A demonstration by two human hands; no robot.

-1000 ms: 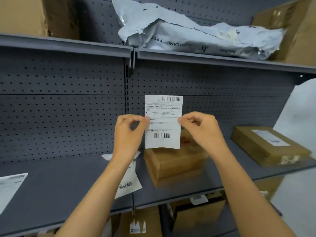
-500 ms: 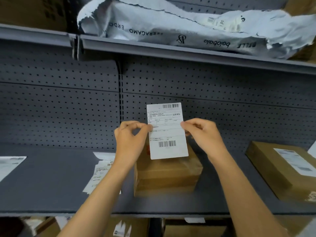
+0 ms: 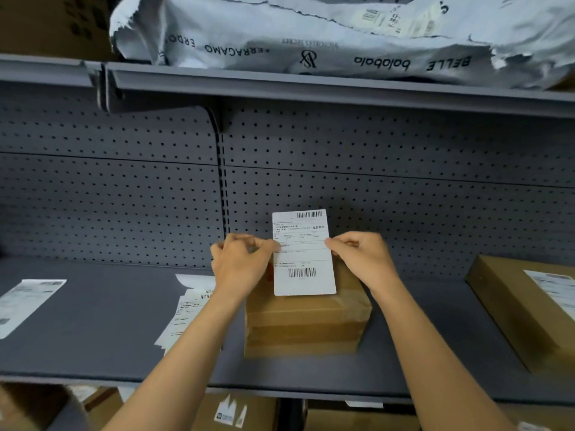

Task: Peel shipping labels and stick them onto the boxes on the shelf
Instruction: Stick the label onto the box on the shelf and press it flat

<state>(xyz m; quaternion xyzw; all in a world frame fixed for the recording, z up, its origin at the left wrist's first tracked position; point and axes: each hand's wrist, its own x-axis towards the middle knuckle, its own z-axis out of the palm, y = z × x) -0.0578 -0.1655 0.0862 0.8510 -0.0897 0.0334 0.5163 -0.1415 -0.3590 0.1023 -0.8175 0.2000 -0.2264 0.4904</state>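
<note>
I hold a white shipping label (image 3: pixel 303 253) upright by its side edges, printed face and barcodes toward me. My left hand (image 3: pixel 241 262) pinches its left edge and my right hand (image 3: pixel 361 259) pinches its right edge. Right behind and below the label a brown cardboard box (image 3: pixel 306 325) sits on the grey shelf (image 3: pixel 93 331); the label's lower edge overlaps the box top in view. Whether the label touches the box I cannot tell.
A second brown box (image 3: pixel 510 309) with a label on top lies at the right. Loose label sheets (image 3: pixel 186 312) lie left of my left arm, another sheet (image 3: pixel 26 303) at far left. Grey mailer bags (image 3: pixel 311 35) fill the upper shelf. More boxes (image 3: pixel 236 415) stand below.
My view swung to face the centre box squarely and moved closer. Both hands stayed pinched on the label, carrying it lower, over the box top.
</note>
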